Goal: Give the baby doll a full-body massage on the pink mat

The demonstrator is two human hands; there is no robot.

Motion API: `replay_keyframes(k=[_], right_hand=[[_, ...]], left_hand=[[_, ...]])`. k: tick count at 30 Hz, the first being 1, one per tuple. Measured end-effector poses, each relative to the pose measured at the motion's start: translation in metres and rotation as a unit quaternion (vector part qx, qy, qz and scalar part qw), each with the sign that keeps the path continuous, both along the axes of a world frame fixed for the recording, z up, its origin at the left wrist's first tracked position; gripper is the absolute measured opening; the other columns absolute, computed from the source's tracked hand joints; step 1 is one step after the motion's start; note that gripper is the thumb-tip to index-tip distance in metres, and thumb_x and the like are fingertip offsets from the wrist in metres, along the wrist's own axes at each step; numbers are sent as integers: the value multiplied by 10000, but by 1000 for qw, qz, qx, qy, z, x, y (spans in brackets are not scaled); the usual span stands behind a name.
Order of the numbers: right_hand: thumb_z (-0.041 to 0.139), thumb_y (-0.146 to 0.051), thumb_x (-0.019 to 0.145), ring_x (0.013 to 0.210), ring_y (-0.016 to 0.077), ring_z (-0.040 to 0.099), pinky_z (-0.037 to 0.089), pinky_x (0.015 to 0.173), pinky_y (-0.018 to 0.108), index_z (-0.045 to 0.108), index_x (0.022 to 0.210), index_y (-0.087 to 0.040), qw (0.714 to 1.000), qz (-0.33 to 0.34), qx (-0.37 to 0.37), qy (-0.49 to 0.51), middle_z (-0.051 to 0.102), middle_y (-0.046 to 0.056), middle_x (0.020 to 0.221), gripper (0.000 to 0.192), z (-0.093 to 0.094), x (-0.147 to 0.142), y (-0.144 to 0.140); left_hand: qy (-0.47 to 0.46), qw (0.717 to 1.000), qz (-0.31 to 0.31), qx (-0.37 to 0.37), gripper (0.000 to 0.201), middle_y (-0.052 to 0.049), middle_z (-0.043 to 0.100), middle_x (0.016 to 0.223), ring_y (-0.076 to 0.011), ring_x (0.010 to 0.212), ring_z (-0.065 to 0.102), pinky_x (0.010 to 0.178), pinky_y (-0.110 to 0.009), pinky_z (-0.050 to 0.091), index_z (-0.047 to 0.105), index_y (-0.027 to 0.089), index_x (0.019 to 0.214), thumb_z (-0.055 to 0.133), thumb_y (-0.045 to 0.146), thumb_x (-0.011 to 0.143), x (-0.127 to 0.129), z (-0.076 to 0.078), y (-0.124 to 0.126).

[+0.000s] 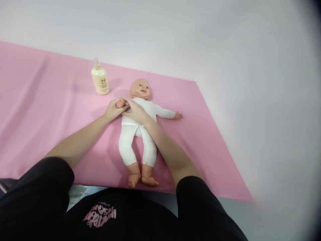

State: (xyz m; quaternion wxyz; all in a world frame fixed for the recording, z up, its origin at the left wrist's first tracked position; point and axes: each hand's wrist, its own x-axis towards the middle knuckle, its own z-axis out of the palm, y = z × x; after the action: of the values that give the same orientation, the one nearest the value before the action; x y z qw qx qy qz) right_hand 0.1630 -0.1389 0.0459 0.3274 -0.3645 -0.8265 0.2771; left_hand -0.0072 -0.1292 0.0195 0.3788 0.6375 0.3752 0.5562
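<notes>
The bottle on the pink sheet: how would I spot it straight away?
Find the pink sheet covering the table, then the baby doll lying on it. Beside the doll's head stands the bottle, upright: small, cream-coloured, with a clear cap, the only container there.

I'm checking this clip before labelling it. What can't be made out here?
- Head view: print on the bottle is too small to read.
- The doll's near arm is covered by the left hand and right hand.
- The right edge of the picture is blurred.
- The pink sheet is cut off at left.
</notes>
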Motion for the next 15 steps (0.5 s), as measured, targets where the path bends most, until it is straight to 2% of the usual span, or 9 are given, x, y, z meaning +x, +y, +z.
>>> replay_keyframes(k=[5, 9, 11, 15], right_hand=[[740, -148, 790, 1183, 258, 666, 518, 1056, 406, 566, 1414, -190, 1000, -1, -6, -1, 710, 112, 1299, 650, -2, 0, 2], [729, -139, 817, 1010, 222, 687, 543, 983, 387, 550, 1456, -152, 1000, -2, -8, -4, 733, 111, 1215, 664, -5, 0, 3], [725, -148, 831, 926, 203, 688, 556, 950, 383, 537, 1476, -157, 1000, -10, -14, -7, 744, 99, 1177, 672, -6, 0, 3], [684, -183, 877, 861, 163, 689, 572, 960, 371, 585, 1436, -215, 1000, 1, -18, 5, 732, 86, 1296, 568, -8, 1, 2]], left_hand=[[-20, 1000, 12, -20, 296, -10, 669, 735, -150, 700, 620, 689, -273, 508, 663, 163, 764, 882, 321, 644, 0, -7, 5], [-33, 999, 32, 2, 297, 5, 631, 694, -129, 653, 582, 635, -260, 492, 633, 173, 697, 886, 325, 670, 0, -12, 9], [-50, 998, 42, 17, 365, 20, 580, 641, -121, 615, 544, 607, -260, 485, 577, 192, 625, 885, 371, 704, -1, -14, 13], [-78, 992, 89, 44, 561, 25, 500, 572, -119, 574, 503, 599, -265, 489, 457, 211, 529, 824, 535, 804, -6, -17, 25]])
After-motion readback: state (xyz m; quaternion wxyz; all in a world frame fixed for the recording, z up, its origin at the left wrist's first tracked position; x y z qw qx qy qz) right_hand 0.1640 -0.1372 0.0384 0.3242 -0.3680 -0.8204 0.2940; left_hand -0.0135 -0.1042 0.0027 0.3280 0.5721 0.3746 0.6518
